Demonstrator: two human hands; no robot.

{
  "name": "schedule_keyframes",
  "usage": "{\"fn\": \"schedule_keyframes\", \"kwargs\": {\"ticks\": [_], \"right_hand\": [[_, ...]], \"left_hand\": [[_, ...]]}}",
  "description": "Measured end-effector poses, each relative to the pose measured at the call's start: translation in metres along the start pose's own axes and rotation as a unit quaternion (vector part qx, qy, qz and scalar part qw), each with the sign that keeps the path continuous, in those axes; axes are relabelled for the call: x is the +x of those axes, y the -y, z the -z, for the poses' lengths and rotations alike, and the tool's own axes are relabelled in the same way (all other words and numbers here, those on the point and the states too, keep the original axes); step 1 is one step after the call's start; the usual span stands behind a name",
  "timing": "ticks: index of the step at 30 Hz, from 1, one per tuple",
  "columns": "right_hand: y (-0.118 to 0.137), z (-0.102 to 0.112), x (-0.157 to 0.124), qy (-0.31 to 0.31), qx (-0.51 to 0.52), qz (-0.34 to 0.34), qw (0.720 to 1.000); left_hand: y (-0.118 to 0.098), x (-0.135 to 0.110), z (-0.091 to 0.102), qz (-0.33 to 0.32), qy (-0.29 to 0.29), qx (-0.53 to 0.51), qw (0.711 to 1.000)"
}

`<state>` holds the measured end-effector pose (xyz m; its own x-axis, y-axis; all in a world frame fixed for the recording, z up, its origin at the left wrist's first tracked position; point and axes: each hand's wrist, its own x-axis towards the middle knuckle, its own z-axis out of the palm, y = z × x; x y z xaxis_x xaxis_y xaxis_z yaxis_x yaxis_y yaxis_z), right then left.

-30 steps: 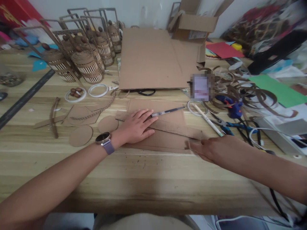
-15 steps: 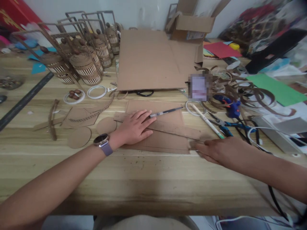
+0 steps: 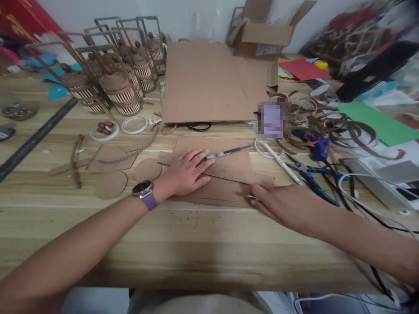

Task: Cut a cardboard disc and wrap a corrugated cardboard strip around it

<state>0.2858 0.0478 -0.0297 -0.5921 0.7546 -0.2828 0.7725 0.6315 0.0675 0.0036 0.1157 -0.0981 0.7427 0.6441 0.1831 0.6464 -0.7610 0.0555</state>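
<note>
There is room to pass over the near table [image 3: 203, 244] between the left forearm [image 3: 94, 237] and right forearm [image 3: 347, 233]. Pliers [image 3: 317, 187], a blue tool [image 3: 320, 149] and coiled strips [image 3: 369, 130] crowd the right; tall-handled baskets [image 3: 121, 96] stand in the way at left rear

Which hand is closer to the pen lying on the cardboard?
Left. The left hand rests at the left end of the pen; the right hand is apart, to its lower right in the picture.
</note>
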Motion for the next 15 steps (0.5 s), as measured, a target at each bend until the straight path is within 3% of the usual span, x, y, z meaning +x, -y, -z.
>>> {"fn": "schedule_keyframes", "kwargs": {"ticks": [6, 10, 15], "right_hand": [[0.050, 0.015, 0.049, 0.005, -0.057, 0.071, 0.996], [0.059, 0.009, 0.061, -0.015, -0.094, 0.124, 0.988], [0.060, 0.009, 0.065, -0.010, -0.092, 0.110, 0.990]], "left_hand": [[-0.001, 0.000, 0.000, 0.002, -0.010, 0.013, 1.000], [0.000, 0.000, -0.004, 0.004, -0.019, 0.011, 1.000], [0.000, 0.000, -0.006, 0.004, -0.021, 0.005, 1.000]]}}
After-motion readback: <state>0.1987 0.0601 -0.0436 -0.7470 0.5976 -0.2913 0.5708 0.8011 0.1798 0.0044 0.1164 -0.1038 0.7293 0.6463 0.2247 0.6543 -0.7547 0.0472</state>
